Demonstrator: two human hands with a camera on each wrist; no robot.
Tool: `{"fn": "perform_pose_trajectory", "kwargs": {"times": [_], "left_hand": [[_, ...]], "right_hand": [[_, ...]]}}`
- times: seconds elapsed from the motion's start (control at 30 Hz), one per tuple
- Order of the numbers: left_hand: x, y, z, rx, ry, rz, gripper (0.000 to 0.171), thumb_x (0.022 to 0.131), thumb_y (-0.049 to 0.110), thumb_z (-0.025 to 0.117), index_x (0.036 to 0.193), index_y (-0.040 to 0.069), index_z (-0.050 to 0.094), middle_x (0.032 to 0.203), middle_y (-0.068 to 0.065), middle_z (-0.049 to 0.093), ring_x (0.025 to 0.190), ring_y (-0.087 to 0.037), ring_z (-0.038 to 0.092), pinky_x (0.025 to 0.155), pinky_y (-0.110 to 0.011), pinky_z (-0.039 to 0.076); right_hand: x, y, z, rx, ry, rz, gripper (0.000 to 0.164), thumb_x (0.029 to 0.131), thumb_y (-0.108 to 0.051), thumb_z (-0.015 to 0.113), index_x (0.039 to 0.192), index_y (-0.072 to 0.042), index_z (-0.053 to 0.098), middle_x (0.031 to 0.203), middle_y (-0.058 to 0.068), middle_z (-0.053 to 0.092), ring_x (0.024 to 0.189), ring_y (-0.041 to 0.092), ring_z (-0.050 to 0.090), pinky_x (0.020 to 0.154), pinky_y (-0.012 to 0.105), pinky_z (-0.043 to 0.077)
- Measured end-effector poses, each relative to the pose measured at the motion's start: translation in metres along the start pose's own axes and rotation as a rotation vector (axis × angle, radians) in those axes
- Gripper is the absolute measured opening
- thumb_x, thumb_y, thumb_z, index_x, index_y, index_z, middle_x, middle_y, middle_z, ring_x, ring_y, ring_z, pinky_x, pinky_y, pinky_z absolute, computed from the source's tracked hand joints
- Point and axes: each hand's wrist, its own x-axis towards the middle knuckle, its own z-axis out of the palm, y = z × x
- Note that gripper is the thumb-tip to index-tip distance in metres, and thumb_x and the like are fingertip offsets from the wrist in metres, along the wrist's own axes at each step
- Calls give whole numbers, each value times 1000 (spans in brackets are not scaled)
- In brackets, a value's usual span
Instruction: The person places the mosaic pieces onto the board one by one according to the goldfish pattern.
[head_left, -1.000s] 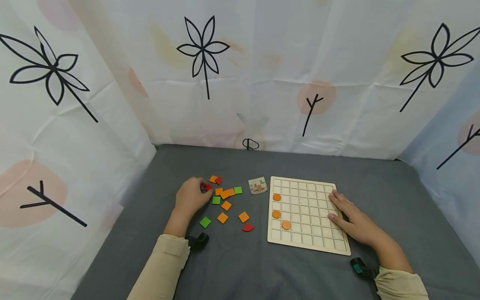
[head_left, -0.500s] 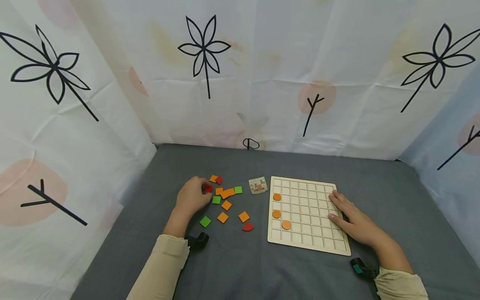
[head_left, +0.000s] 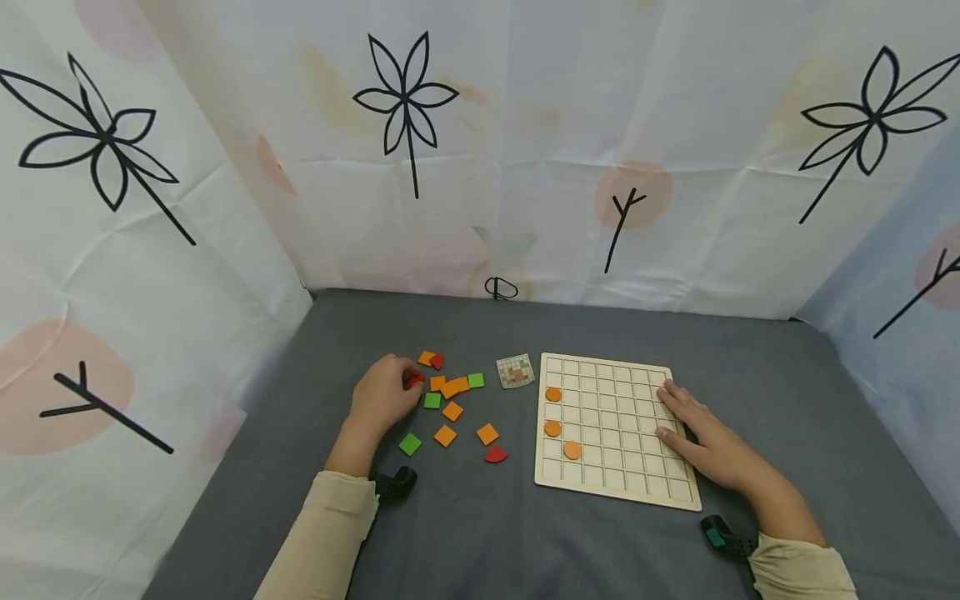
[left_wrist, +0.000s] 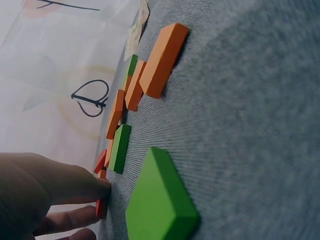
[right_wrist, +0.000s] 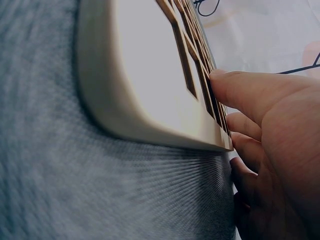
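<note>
My left hand pinches a small red piece between thumb and fingers, low against the grey cloth at the left of the loose pieces. Beside it lie flat orange, green and red pieces, among them a green square and an orange square. A green piece looms nearest the left wrist view. My right hand rests with extended fingers on the right edge of a pale wooden grid board. Several orange discs sit at the board's left side, one of them an orange disc.
A small card with a printed grid lies between the pieces and the board. Nearer me is a red quarter-round piece. Printed cloth walls stand behind the grey table.
The left hand stays at the same spot, its fingertips shifting slightly around the red piece. The right hand and board have not moved.
</note>
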Motion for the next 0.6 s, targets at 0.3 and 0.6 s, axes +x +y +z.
{"fn": "perform_pose_trajectory", "kwargs": {"times": [0.3,0.6], "left_hand": [[0,14,-4,-50,15,80,21,95,18,78,114,8,79,106,-7,68,84,-21,63,71,-39,55],[-4,70,8,-135,-31,281,16,99,17,75,114,15,80,108,0,68,87,-20,62,71,-32,52]], "right_hand": [[-1,-1,-1,-7,4,-1,74,109,-30,60,168,-1,25,176,27,12,160,57,9,125,74,7],[-1,-4,-1,-10,-2,11,74,109,-32,60,168,-3,25,176,26,11,160,57,9,122,78,10]]}}
